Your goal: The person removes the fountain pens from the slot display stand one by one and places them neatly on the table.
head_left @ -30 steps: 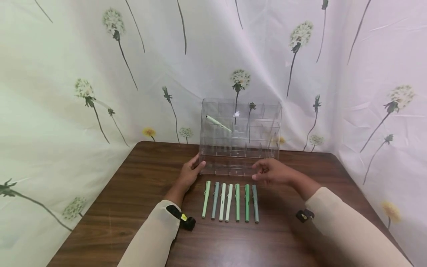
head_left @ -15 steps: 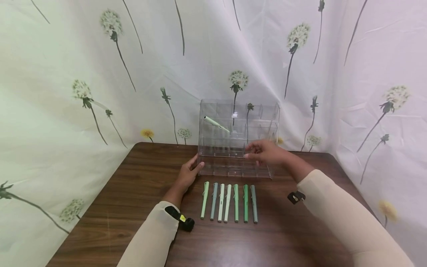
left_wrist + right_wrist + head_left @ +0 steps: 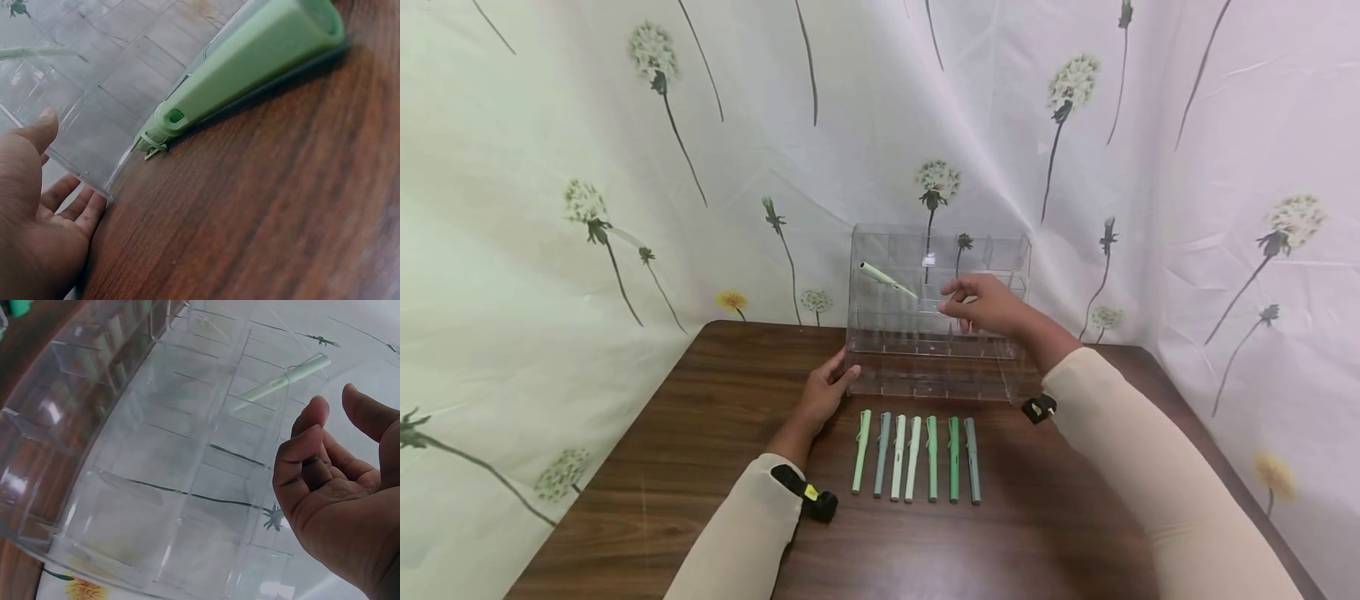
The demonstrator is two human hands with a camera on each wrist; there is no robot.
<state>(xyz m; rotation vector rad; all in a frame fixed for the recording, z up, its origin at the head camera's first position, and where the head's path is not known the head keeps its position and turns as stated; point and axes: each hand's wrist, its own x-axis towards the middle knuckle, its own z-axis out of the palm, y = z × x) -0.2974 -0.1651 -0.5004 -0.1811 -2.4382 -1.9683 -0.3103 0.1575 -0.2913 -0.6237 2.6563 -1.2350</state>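
A clear plastic tiered organizer [image 3: 887, 333] with divided compartments stands toward the back of the table. My left hand [image 3: 823, 392] holds its left side, with the thumb [image 3: 44, 128] on one face of the panel and the fingers behind. A pale green pen [image 3: 887, 280] lies slanted in the upper tiers. My right hand [image 3: 985, 304] hovers before the organizer's right half, fingers loosely bent and nothing between them; the right wrist view shows the pale pen beyond the fingertips. Several capped pens [image 3: 913, 458], in greens, white and grey-blue, lie in a row in front of the organizer.
The dark wood-grain table [image 3: 700, 467] ends at a back edge near a white curtain [image 3: 737, 125] printed with dandelions. Close to the left wrist camera lies a light green pen [image 3: 250, 62] from the row's left end.
My right hand has risen from the organizer's lower front to its upper tiers, moving slightly left. My left hand, the organizer and the pens stay put.
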